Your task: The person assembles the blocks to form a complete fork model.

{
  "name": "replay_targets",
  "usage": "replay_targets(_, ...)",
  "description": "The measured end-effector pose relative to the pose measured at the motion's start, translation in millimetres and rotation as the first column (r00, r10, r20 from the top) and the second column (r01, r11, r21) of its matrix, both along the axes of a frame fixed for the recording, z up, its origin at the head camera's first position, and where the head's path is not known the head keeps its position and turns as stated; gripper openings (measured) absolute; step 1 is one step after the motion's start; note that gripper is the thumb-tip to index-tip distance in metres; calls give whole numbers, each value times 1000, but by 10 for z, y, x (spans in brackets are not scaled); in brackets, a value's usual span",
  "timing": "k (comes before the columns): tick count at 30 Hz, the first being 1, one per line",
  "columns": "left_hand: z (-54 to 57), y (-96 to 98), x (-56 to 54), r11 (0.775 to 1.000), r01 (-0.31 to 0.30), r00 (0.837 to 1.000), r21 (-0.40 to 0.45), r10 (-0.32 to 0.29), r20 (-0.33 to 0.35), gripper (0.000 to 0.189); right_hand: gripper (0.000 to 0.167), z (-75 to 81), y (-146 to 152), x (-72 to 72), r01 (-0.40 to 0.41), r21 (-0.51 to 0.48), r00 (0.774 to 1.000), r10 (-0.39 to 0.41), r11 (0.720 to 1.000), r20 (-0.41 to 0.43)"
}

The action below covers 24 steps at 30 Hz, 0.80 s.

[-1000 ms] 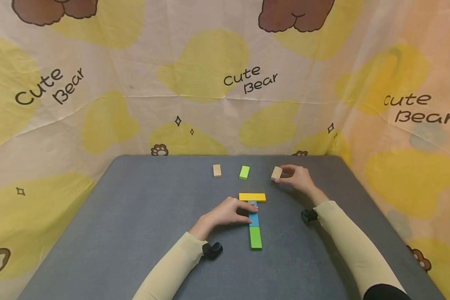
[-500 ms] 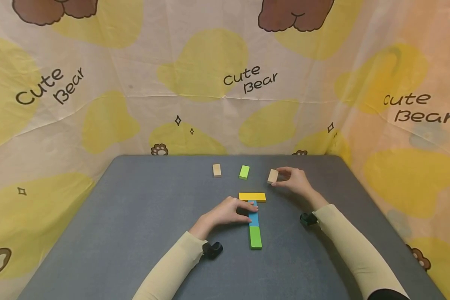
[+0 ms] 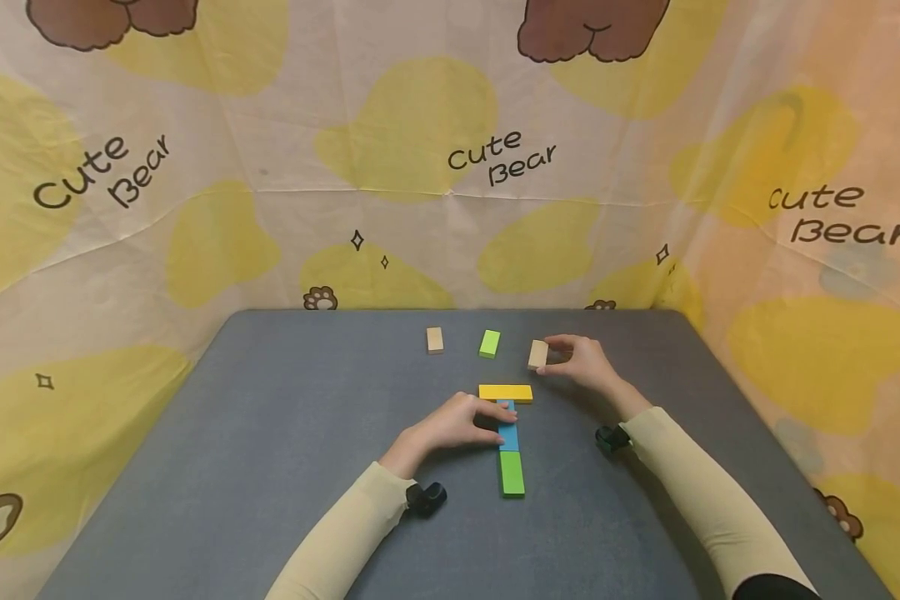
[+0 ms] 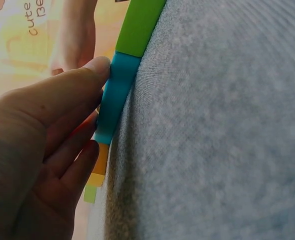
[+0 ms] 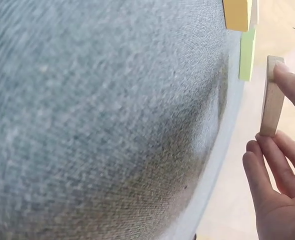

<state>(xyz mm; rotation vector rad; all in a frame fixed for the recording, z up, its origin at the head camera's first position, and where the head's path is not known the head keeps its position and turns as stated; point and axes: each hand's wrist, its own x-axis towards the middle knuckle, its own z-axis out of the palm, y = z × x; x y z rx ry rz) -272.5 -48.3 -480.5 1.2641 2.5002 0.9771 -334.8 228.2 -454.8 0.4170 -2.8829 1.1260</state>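
Pinching a plain wooden block (image 3: 537, 355) right of centre in the head view, with the right hand's (image 3: 581, 364) thumb and fingertips parted by just the block's length, near its two ends, likely to free the broad faces. Lower, around the middle of the frame, bracing the blue block (image 3: 507, 435) with the left hand (image 3: 450, 423), thumb at the left edge and index finger across the top, probably against sliding between the touching yellow block (image 3: 506, 394) above and green block (image 3: 512, 475) below. Further up, spaced apart on the grey table (image 3: 307, 400): a lime block (image 3: 490, 344) and a second wooden block (image 3: 435, 340). Over to the right wrist view, with proof of lift off the grey table, hard to judge from the head. In the left wrist view, now revealing further fingers, hidden from above.
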Motion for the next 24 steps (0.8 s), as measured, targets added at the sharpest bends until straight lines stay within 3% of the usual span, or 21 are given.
replay_targets(24,-22,-8,-24,1000,5,1000,10,-6,2,41,68,-30,-76,-44,-83,34,996,82,996,19)
